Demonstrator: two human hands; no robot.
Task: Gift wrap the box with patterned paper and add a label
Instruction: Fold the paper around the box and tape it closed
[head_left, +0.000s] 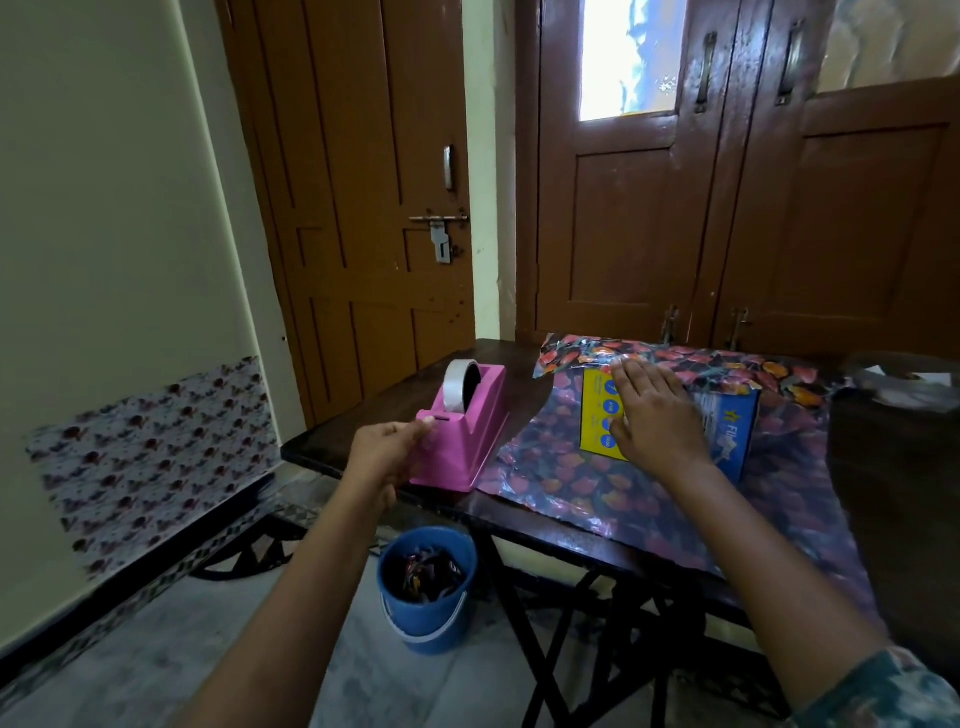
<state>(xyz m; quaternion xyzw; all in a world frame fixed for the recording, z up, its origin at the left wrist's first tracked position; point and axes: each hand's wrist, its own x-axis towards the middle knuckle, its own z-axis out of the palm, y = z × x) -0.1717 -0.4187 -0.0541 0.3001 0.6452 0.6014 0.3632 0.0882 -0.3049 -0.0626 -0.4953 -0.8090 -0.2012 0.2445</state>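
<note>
Supporting surface: dark wooden bench (519, 366) on black crossed folding legs, one corner turned toward the viewer.
Room: pale wall (104, 208) at left, with a patch of flowered paper (150, 457) stuck low on it; brown panelled door (353, 208) with a bolt latch behind the bench; brown double door (753, 218) with glazed upper panes at right; grey floor (156, 675).
Below the bench: blue bucket (426, 618) standing on the floor beside the legs, dark scraps inside.
Patterned paper (571, 488): glossy sheet printed with red and orange flowers, spread over the right part of the bench and hanging past its near edge; the far portion is lifted and folded over the box's far edge.
Box (597, 410): lies on the paper, yellow printed face up, blue side toward the right.
Tape dispenser (467, 447): pink, on the left part of the bench, just beside the paper's left edge; a roll of clear tape (460, 382) stands upright in it.
Left hand (384, 452): fingers (423, 423) curled against the dispenser's near end, thumb tip at its top corner, gripping it; whether any tape is pinched cannot be told.
Right hand (654, 415): flat, palm down on the box's top; fingers (631, 374) straight and slightly spread, the tips touching the folded-over edge of the paper.
</note>
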